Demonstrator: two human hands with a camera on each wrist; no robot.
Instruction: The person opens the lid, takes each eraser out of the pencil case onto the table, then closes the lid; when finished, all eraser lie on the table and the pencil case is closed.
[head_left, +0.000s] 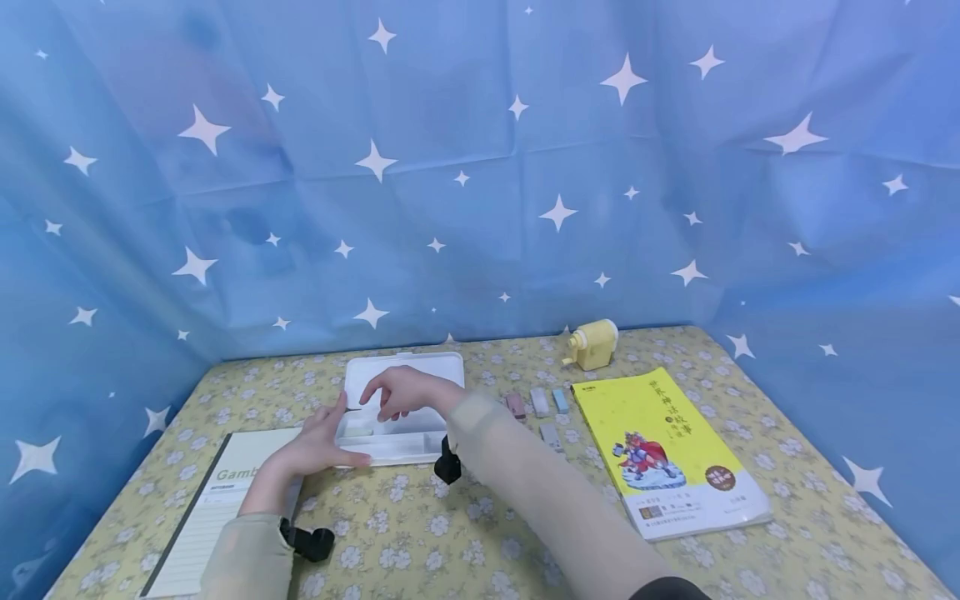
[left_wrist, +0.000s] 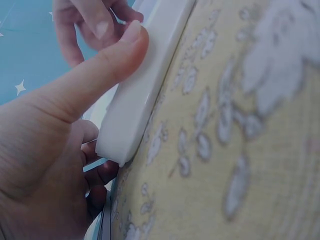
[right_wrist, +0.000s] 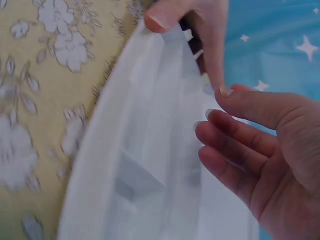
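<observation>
A white pencil case (head_left: 448,367) lies with its lid open toward the back of the table. Around its left end my left hand (head_left: 324,442) grips it, the thumb along the front wall and the other fingers at the side, as the left wrist view of the case (left_wrist: 135,107) also shows. Over the inside of the case hovers my right hand (head_left: 408,390), its fingers loosely bent and nothing seen between them in the right wrist view. A small pale block (head_left: 357,432), perhaps an eraser, lies in the case's left part. Divided compartments (right_wrist: 142,175) show inside.
Right of the case lie small erasers: pink (head_left: 515,405), white (head_left: 539,402), blue (head_left: 560,400) and grey (head_left: 551,437). A yellow book (head_left: 660,450) lies farther right, with a yellow pencil sharpener (head_left: 595,345) behind. A notebook (head_left: 217,508) lies under the left forearm.
</observation>
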